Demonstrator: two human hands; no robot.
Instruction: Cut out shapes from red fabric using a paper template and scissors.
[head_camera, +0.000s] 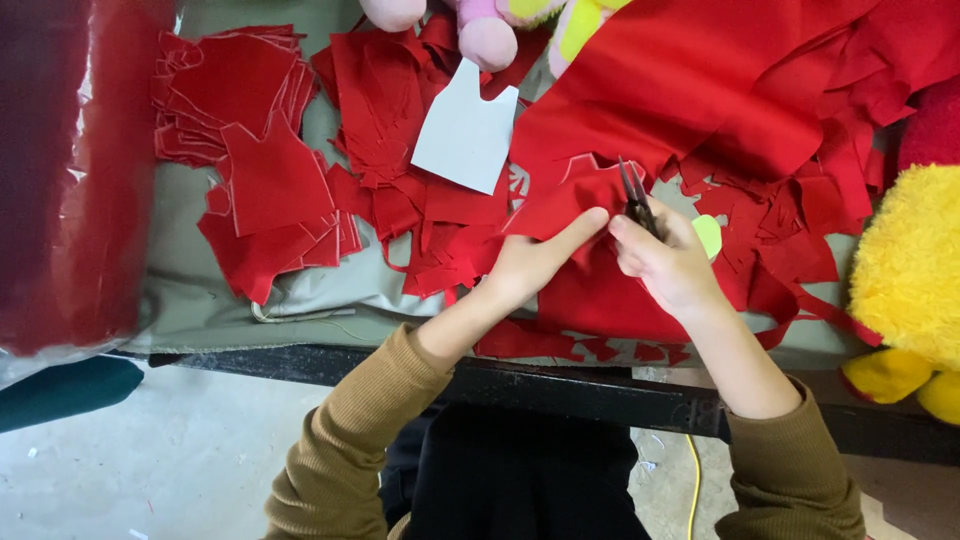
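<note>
Left hand (530, 262) pinches the red cloth (570, 205) at table centre, fingers closed on its fold; right hand (668, 262) grips black scissors (634, 198), blades up and biting into that cloth — tight work; cut pieces (262, 170) stacked left, a grey template (466, 132) behind, scraps (790, 215) crowding the right; yellow plush (915, 270) at the edge — red roll (70, 170) far left.
</note>
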